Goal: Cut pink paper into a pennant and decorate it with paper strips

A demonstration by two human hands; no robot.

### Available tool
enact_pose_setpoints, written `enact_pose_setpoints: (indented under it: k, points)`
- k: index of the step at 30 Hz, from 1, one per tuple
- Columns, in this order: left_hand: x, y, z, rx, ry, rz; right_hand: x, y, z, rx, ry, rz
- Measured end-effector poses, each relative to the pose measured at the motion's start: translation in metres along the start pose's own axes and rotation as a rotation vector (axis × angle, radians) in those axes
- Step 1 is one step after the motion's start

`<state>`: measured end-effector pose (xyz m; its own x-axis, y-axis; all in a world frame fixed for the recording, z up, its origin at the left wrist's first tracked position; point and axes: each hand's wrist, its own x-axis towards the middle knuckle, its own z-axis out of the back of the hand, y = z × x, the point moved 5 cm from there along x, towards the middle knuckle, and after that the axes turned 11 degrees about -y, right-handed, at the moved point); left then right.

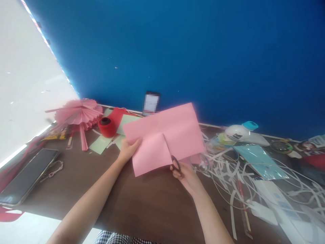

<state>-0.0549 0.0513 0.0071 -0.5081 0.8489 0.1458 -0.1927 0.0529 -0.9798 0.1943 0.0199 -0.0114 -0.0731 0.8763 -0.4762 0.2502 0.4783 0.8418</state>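
A large sheet of pink paper (182,132) is held up above the brown table, with a cut running from its lower edge toward its middle. My left hand (128,149) grips the sheet by its left side, thumb on top and the other fingers hidden beneath. At the lower edge, my right hand (186,174) is closed around the dark handle of a pair of scissors (175,163). The scissor blades lie along the cut line and are mostly hidden by the paper.
Left on the table (132,206) are a folded pink paper fan (78,113), a red tape roll (106,127), green paper (101,144) and a phone (30,176). At right are white paper strips (232,173), cables, a white bottle (237,133) and a blue packet (260,161). A blue wall stands behind.
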Motion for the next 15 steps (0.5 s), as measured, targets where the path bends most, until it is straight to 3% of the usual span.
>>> enact_pose_setpoints:
  k: [15]
  points:
    - [0.0007,0.0015,-0.0003,0.006,-0.007,0.003,0.0006,-0.0002,0.0011,-0.051,0.039,0.022]
